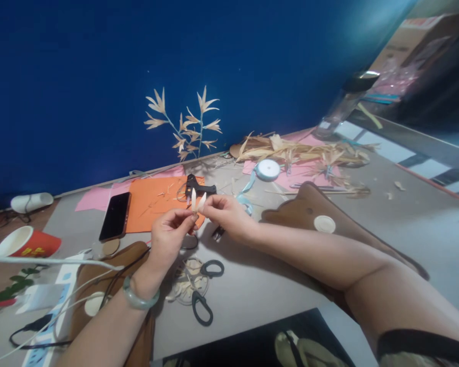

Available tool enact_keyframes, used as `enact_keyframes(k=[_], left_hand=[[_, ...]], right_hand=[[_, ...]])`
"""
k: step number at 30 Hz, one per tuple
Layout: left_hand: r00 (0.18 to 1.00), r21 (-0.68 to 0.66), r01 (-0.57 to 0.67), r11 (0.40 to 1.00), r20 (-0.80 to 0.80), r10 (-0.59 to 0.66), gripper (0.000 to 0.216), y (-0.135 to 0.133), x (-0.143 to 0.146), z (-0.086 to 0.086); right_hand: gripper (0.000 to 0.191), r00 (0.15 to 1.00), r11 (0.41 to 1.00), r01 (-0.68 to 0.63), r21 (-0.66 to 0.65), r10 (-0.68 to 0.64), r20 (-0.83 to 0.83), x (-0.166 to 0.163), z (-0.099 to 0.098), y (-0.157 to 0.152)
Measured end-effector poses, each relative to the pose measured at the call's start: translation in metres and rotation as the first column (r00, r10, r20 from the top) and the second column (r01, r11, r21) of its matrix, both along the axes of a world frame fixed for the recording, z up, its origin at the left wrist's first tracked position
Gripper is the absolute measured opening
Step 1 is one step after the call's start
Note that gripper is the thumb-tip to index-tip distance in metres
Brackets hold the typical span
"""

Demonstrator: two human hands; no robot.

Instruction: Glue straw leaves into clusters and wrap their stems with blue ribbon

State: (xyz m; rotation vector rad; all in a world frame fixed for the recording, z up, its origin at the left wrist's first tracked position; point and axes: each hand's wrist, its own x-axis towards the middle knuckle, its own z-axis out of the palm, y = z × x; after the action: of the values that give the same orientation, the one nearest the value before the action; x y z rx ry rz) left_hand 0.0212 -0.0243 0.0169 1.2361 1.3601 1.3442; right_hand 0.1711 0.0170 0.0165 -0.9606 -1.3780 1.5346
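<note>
My left hand (170,234), with a pale green bangle (141,299) at its wrist, pinches the base of a small cream husk flower (194,200). The thumb and fingers of my right hand (231,216) close on a petal of the same flower from the right. Its tips point upward, and its base is hidden by my fingers. Just behind the hands lies a black glue gun (199,186) by an orange sheet (143,204). Below them, dark-handled scissors (202,308) rest across a clear round dish (175,296) with cut husk pieces in it.
Finished husk flowers on stems (193,122) stand against the blue partition (99,92). A ribbon roll (268,169) and dried husks (306,151) lie at the back right. Brown boards (352,239) flank my arms. At left are a phone (115,216), a paper cup (38,242) and cables.
</note>
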Motion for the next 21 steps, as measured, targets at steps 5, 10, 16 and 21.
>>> enact_keyframes(k=[5,10,16,21], left_hand=[[1.0,0.011,-0.003,1.0,-0.03,0.003,0.016,-0.0005,-0.0009,0.001],[0.999,0.009,-0.018,1.0,-0.048,0.018,0.016,-0.0013,-0.001,0.0005],[0.999,0.013,-0.02,1.0,-0.042,0.021,0.018,-0.0018,-0.0013,-0.0007],[0.999,-0.004,-0.018,1.0,-0.027,0.017,0.02,-0.001,-0.0003,-0.0001]], right_hand=[[0.025,1.0,1.0,-0.013,-0.011,0.013,-0.016,0.0005,-0.0006,0.0006],[0.026,0.999,0.999,-0.049,-0.01,0.049,-0.015,0.001,-0.0033,0.0023],[0.024,0.997,0.997,-0.064,-0.031,0.063,-0.044,0.0003,-0.0032,0.0011],[0.025,0.997,0.998,-0.055,-0.026,0.053,-0.055,-0.0006,-0.0052,0.0013]])
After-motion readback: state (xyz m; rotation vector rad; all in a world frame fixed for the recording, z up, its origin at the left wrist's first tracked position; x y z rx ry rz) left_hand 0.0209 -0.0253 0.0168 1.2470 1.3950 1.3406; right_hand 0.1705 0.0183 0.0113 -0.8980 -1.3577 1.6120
